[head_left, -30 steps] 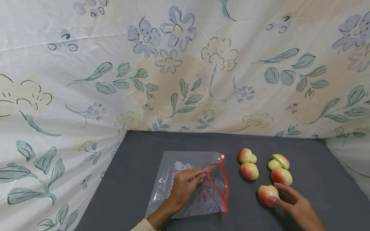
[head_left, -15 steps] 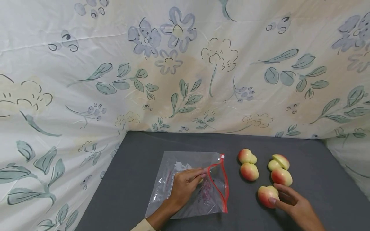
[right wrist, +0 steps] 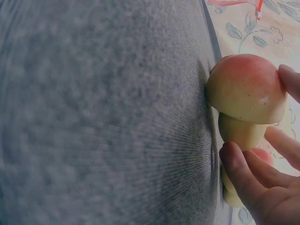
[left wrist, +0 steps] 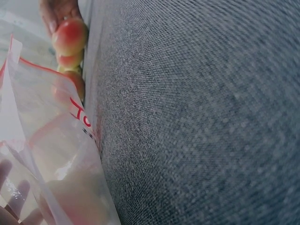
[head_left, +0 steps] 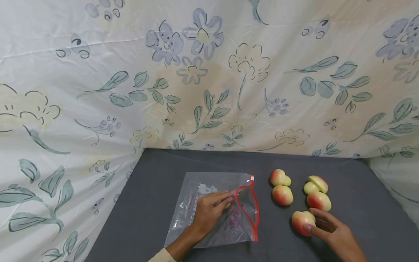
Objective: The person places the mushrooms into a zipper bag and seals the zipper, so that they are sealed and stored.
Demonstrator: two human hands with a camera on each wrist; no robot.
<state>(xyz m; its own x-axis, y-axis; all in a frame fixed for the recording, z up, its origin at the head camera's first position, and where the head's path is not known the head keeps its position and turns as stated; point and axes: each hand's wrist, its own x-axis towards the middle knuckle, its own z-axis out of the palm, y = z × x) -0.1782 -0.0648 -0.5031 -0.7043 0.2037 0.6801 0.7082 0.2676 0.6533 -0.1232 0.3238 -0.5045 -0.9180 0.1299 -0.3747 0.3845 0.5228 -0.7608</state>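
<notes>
A clear plastic zip bag [head_left: 181,222] with a red zip edge lies on the dark tabletop, its mouth gaping to the right. My left hand [head_left: 207,213] pinches the bag's upper layer near the mouth. A rounded yellow-pink thing [left wrist: 79,201] shows blurred through the plastic in the left wrist view. At the right, my right hand [head_left: 338,234] holds a red-and-yellow toy mushroom [head_left: 302,222] between thumb and fingers, low at the table. Its domed cap and pale stem [right wrist: 239,131] are plain in the right wrist view.
Behind the held mushroom, similar mushrooms lie in two clusters, a left one [head_left: 282,195] and a right one [head_left: 319,201]. A floral cloth [head_left: 209,109] hangs behind and beside the dark tabletop [head_left: 157,174].
</notes>
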